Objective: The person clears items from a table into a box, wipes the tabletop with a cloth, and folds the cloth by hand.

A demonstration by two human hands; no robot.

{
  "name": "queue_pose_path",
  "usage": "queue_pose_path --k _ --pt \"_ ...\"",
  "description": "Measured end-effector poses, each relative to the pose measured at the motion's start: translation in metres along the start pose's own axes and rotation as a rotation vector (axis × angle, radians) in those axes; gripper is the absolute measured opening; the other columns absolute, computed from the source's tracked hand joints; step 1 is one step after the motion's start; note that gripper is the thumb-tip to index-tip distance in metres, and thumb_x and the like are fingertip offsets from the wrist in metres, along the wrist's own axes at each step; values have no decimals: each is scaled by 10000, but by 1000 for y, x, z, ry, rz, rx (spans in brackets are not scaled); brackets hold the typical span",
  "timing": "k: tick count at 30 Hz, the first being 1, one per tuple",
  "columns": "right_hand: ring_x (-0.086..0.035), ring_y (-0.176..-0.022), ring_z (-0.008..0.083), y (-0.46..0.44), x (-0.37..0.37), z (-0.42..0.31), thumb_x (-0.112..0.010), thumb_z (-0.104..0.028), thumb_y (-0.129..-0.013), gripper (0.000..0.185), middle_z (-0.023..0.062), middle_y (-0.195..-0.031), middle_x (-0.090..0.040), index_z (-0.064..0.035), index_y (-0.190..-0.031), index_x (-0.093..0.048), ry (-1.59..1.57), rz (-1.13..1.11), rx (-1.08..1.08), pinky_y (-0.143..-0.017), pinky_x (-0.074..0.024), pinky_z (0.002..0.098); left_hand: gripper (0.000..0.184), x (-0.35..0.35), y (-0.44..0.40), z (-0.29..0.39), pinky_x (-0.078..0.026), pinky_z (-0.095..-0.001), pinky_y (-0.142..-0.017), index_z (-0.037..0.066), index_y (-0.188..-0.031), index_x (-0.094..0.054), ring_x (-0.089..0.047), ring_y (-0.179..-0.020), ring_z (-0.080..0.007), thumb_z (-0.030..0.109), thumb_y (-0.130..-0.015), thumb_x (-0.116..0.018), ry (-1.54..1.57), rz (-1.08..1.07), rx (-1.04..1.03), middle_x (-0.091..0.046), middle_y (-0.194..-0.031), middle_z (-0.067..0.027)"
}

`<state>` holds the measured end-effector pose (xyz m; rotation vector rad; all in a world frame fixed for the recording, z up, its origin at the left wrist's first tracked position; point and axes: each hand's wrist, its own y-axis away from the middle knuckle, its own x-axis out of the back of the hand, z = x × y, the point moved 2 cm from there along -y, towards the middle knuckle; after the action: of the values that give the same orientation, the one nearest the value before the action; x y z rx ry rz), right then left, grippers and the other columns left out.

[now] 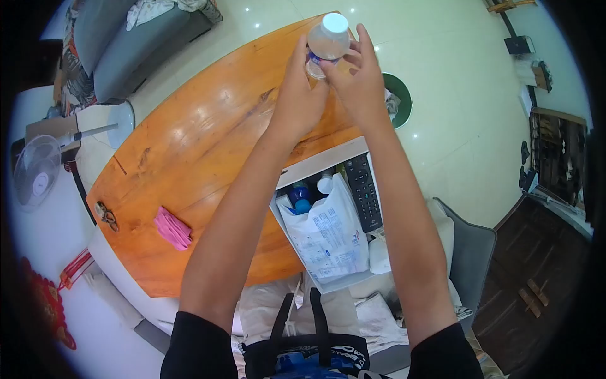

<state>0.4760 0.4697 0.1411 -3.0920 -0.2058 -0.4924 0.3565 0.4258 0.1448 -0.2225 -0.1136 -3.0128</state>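
A clear plastic bottle [328,47] with a pale cap and a blue label is held up over the far end of the wooden table. My left hand [302,95] grips it from the left side, fingers partly hidden behind it. On the other side, my right hand [357,85] has its thumb on the lower front of the bottle, and its index finger points up beside it. The cap is on. Below my forearms stands a white box [319,158] holding a black remote control [363,192], a printed white plastic bag [328,234] and a blue-capped bottle [301,201].
On the wooden table [208,132] lie a folded pink cloth [172,228] and a pair of scissors [107,216]. A green bin [404,101] stands past the table's right edge. A grey sofa [148,47] is at the far left, a grey chair [470,252] at the right.
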Motion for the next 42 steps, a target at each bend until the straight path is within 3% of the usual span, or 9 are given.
queue_pose_path --k 3,6,15,22,27,32,36,39,42 --pt "-553 -1252 320 3 12 5 -826 -100 -784 845 180 -1379 -529 -64 -1507 -389 252 -57 33 -1002 -495 411 666 -2 8 -12 -413 -394 -1101 44 -1531 -352 -465 -1378 -320 -45 -908 -571 -25 59 20 -458 -1492 -198" --pt "-601 -1190 293 18 15 13 -833 -86 -772 786 160 -1354 -553 -71 -1452 -438 225 -2 230 -967 -510 384 675 -4 24 -14 -447 -395 -1076 56 -1556 -350 -473 -1381 -268 -61 -915 -529 -85 49 0 -459 -1491 -147" --pt "-589 -1232 259 84 38 -30 -849 -76 -758 776 136 -1347 -562 -80 -1429 -460 -5 19 112 -966 -526 400 595 -7 85 23 -439 -391 -1084 42 -1439 -509 -525 -1323 -340 -84 -862 -577 -25 98 -128 -528 -1445 -190" --pt "-541 -1263 227 208 82 -56 -866 12 -703 837 138 -1372 -512 -15 -1417 -428 -67 272 41 -1059 -465 368 577 -14 164 72 -405 -427 -1126 80 -1390 -556 -506 -1334 -370 -64 -837 -637 -96 -170 -323 -519 -1459 -148" --pt "-517 -1270 242 287 86 -64 -853 44 -696 869 147 -1371 -482 -32 -1419 -379 -101 477 104 -1093 -439 383 626 -23 212 72 -355 -420 -1159 94 -1401 -540 -450 -1392 -360 -73 -811 -667 -119 -277 -299 -484 -1485 -158" --pt "-482 -1315 235 318 64 -50 -805 100 -732 840 126 -1396 -442 -52 -1431 -364 -332 549 3 -1026 -515 358 770 -38 233 53 -343 -461 -1168 119 -1435 -505 -403 -1411 -392 -80 -731 -743 -297 -284 -403 -447 -1508 -151" --pt "-475 -1336 237 326 61 -26 -788 105 -738 844 124 -1432 -441 -49 -1452 -365 -699 493 -185 -1102 -463 391 768 -51 223 39 -354 -480 -1162 131 -1384 -543 -385 -1423 -390 -121 -684 -733 -472 -280 -477 -462 -1486 -143" --pt "-474 -1342 248 346 87 -21 -804 69 -729 831 131 -1450 -452 -47 -1445 -397 -767 447 -136 -1148 -407 413 692 -63 219 40 -368 -494 -1147 151 -1309 -605 -413 -1409 -384 -149 -690 -681 -550 -264 -489 -499 -1452 -134" --pt "-504 -1314 268 361 111 -8 -800 -7 -738 653 123 -1364 -553 -53 -1337 -543 -197 331 -216 -1115 -409 416 635 -71 222 33 -388 -486 -1121 173 -1278 -638 -440 -1397 -370 -132 -721 -648 -668 -339 -521 -525 -1436 -117"
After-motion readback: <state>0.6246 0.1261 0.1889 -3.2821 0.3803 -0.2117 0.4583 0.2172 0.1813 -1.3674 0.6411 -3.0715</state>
